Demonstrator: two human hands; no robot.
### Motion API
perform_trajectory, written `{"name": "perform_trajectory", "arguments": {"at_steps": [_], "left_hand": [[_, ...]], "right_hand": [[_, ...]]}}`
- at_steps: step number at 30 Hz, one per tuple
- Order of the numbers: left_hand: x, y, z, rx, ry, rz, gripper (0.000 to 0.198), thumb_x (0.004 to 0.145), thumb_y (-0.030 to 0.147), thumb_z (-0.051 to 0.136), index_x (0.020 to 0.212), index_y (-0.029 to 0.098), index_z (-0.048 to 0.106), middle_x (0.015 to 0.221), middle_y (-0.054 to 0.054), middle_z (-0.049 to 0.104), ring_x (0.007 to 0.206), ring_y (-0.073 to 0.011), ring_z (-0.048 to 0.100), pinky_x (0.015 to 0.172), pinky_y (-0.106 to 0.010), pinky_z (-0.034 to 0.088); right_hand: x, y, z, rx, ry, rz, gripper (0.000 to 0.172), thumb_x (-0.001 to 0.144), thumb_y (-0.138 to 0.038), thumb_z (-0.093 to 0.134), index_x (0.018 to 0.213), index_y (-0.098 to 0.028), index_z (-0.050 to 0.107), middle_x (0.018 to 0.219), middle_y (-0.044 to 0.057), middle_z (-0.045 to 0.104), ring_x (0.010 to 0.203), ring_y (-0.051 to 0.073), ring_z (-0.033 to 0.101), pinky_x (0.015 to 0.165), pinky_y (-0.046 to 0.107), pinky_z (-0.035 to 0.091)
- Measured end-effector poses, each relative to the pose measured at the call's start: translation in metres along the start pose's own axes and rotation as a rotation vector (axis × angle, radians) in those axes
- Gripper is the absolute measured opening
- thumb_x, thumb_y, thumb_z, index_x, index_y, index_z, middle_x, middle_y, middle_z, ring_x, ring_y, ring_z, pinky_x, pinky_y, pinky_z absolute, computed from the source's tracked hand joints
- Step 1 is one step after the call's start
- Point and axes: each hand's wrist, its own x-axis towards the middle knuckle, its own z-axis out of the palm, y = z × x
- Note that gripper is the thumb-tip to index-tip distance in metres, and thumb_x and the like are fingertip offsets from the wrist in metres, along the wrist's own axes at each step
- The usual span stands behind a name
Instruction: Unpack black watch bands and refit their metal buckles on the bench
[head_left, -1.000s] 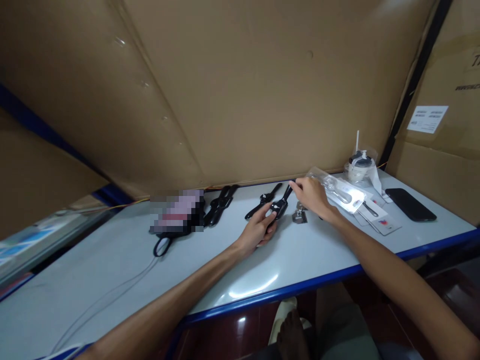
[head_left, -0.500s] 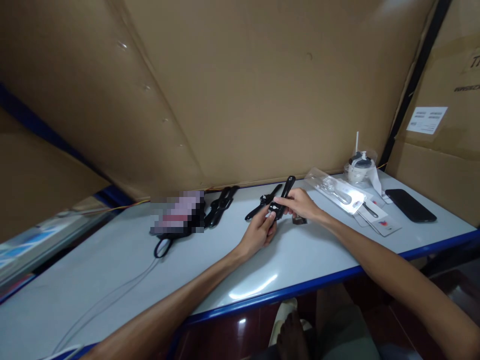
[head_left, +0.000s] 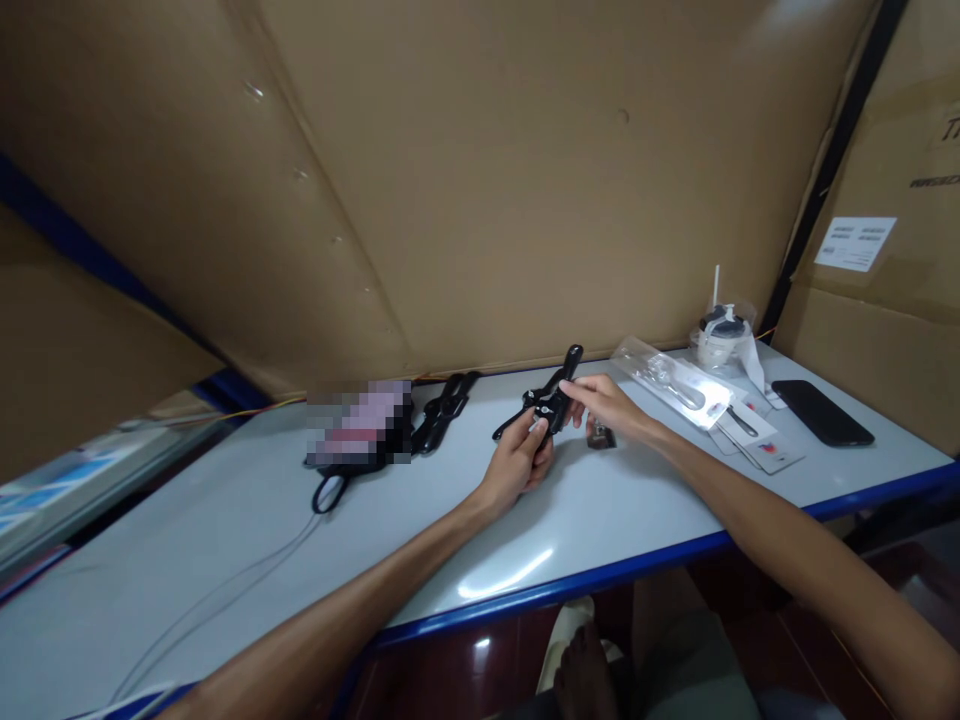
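My left hand (head_left: 517, 463) is closed round the lower end of a black watch with a strap (head_left: 556, 395), held just above the white table (head_left: 225, 560). My right hand (head_left: 604, 405) pinches the same watch near its case, and the free strap end sticks up and away. A second black watch (head_left: 517, 415) lies on the table just behind my hands. A small metal piece (head_left: 600, 437) sits under my right wrist.
Another black strapped watch (head_left: 444, 408) and black scissors (head_left: 327, 492) lie to the left beside a blurred object. Clear plastic packaging (head_left: 675, 380), cards (head_left: 765, 445), a lidded cup (head_left: 720, 335) and a black phone (head_left: 822, 411) lie right. Cardboard walls rise behind.
My right hand came back from the plastic packaging to the watch and now pinches it. The watch has been lifted and its strap end tilts upward.
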Motion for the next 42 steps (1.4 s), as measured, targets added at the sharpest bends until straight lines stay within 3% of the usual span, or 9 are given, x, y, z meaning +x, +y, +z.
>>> {"name": "perform_trajectory", "arguments": {"at_steps": [5,9,25,33,36,38,40,42], "left_hand": [[0.0,0.001,-0.001,-0.066,0.025,-0.007,0.045,0.086,0.059,0.071,0.092,0.024,0.043,0.055,0.013,0.038,0.035,-0.0042,0.025,0.032,-0.014,0.015],[0.001,0.0,-0.001,-0.077,0.013,-0.008,0.044,0.086,0.058,0.072,0.092,0.024,0.044,0.054,0.013,0.039,0.035,-0.0037,0.023,0.032,-0.014,0.015],[-0.002,0.001,0.004,-0.067,0.139,0.064,0.049,0.083,0.063,0.073,0.094,0.025,0.045,0.053,0.014,0.036,0.033,-0.0038,0.024,0.033,-0.015,0.014],[0.003,-0.004,0.001,0.021,0.12,0.024,0.051,0.081,0.066,0.072,0.095,0.025,0.045,0.051,0.015,0.038,0.032,-0.0041,0.024,0.032,-0.015,0.014],[0.003,-0.006,0.002,0.073,0.121,0.04,0.05,0.083,0.066,0.069,0.095,0.024,0.044,0.051,0.014,0.038,0.032,-0.0044,0.026,0.032,-0.016,0.016],[0.003,-0.008,0.002,0.102,0.132,0.049,0.049,0.084,0.066,0.067,0.095,0.024,0.044,0.051,0.014,0.038,0.033,-0.0049,0.026,0.032,-0.017,0.017],[0.004,-0.009,0.002,0.131,0.144,0.062,0.048,0.086,0.065,0.065,0.099,0.023,0.047,0.051,0.014,0.038,0.034,-0.0055,0.027,0.034,-0.018,0.02],[0.005,-0.012,0.002,0.17,0.154,0.089,0.047,0.088,0.063,0.063,0.105,0.021,0.049,0.051,0.013,0.038,0.036,-0.0062,0.028,0.036,-0.019,0.022]], "right_hand": [[0.0,-0.002,-0.006,0.081,-0.085,0.014,0.007,0.084,-0.017,0.062,0.081,-0.016,0.068,0.079,0.006,0.075,0.067,0.014,0.066,0.05,0.02,0.048],[0.001,0.0,-0.005,0.056,-0.071,0.016,0.003,0.078,-0.014,0.064,0.077,-0.016,0.067,0.076,0.004,0.074,0.065,0.014,0.064,0.05,0.021,0.048],[0.0,-0.003,0.011,-0.014,0.037,-0.072,0.01,0.08,-0.008,0.058,0.078,-0.017,0.063,0.067,0.0,0.069,0.059,0.012,0.061,0.047,0.018,0.047],[-0.001,-0.006,-0.002,-0.072,0.024,0.062,0.017,0.079,-0.007,0.057,0.09,-0.018,0.065,0.08,0.003,0.073,0.072,0.015,0.067,0.057,0.021,0.048],[-0.004,-0.01,-0.007,-0.282,0.268,-0.069,0.006,0.086,-0.014,0.059,0.087,-0.019,0.064,0.076,0.001,0.07,0.068,0.014,0.063,0.06,0.024,0.045],[-0.008,-0.012,-0.006,-0.528,0.403,-0.235,0.016,0.095,-0.025,0.059,0.081,-0.019,0.063,0.073,0.002,0.069,0.068,0.014,0.06,0.064,0.026,0.041],[-0.014,-0.014,0.0,-0.762,0.377,-0.348,0.029,0.102,-0.035,0.055,0.079,-0.019,0.065,0.074,0.003,0.07,0.071,0.015,0.061,0.067,0.027,0.038],[-0.02,-0.014,0.009,-0.943,0.263,-0.383,0.033,0.105,-0.04,0.052,0.086,-0.019,0.07,0.081,0.005,0.073,0.075,0.017,0.063,0.068,0.028,0.037]]}}
